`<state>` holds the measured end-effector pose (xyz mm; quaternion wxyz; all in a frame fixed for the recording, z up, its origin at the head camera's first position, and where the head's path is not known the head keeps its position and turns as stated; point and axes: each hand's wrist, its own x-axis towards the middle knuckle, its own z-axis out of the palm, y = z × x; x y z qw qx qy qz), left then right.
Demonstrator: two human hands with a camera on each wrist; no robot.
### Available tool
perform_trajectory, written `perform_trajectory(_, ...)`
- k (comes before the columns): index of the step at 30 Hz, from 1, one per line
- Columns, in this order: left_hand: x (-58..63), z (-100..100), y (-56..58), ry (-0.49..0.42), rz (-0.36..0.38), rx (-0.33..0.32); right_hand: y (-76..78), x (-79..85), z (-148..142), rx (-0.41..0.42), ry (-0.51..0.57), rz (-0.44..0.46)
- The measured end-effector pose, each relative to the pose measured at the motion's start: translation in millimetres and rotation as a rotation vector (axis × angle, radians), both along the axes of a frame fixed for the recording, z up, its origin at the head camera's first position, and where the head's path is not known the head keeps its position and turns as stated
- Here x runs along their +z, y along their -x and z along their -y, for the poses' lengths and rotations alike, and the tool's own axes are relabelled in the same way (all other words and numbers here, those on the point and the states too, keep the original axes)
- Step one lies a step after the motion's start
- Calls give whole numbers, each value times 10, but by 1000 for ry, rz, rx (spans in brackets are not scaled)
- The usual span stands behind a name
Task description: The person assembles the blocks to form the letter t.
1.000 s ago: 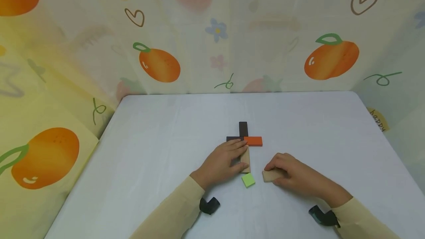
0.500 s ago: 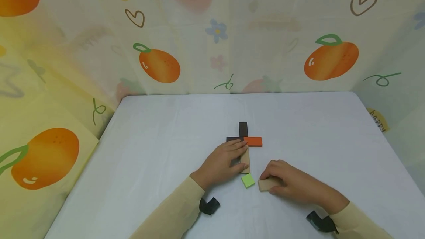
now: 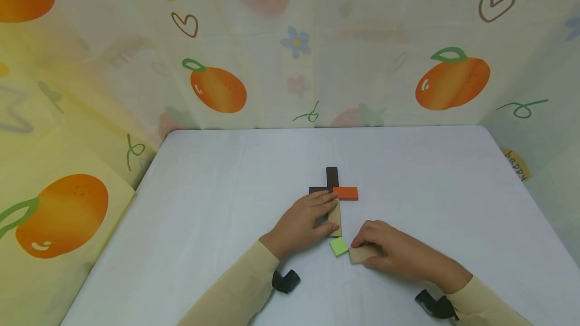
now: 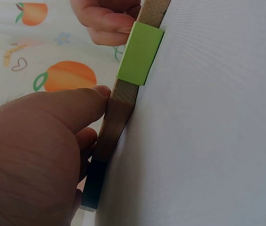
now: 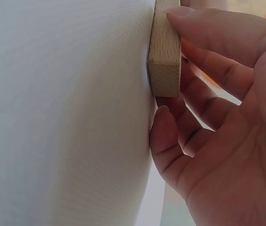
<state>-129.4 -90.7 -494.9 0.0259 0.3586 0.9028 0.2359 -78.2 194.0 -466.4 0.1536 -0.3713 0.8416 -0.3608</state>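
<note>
My left hand [image 3: 305, 219] rests over a flat arrangement of blocks, fingertips where several meet, thumb touching the near end of a plain wooden block [image 3: 336, 215]. Above that block lie a black block [image 3: 332, 177] pointing away, an orange block [image 3: 347, 193] to the right and another dark block [image 3: 319, 189] to the left, partly covered by the fingers. A small light green block [image 3: 338, 246] sits turned askew at the wooden block's near end. Between thumb and fingers, my right hand [image 3: 401, 250] pinches a second wooden block [image 5: 165, 42], flat on the table, its left end at the green block's corner.
A white-covered table [image 3: 226, 175] bears all the blocks. Behind and at the sides hangs a curtain [image 3: 272, 79] printed with oranges. Black straps [image 3: 286, 281] show at both wrists.
The right hand has slid its wooden block left and toward the near side, up to the green block. The left hand has stayed where it was.
</note>
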Motion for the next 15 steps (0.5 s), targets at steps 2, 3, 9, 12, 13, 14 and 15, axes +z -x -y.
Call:
perform_trajectory(2, 4, -6, -2, 3, 0, -1, -4, -1, -8, 2, 6, -6)
perform_trajectory(3, 6, -9, -2, 4, 0, -2, -5, -2, -13, -1, 6, -6)
perform_trajectory(9, 5, -15, -2, 6, -2, -5, 66, 47, -100, -72, 19, -32)
perform_trajectory(12, -8, -2, -7, 0, -21, -9, 157, 153, -168, -144, 61, -82)
perform_trajectory(13, -12, 6, -8, -6, -30, -8, 192, 194, -190, -170, 67, -102)
perform_trajectory(14, -17, 19, -8, -18, -45, -8, 224, 233, -207, -199, 70, -123)
perform_trajectory(15, -17, 36, -6, -29, -65, -8, 257, 271, -220, -226, 71, -143)
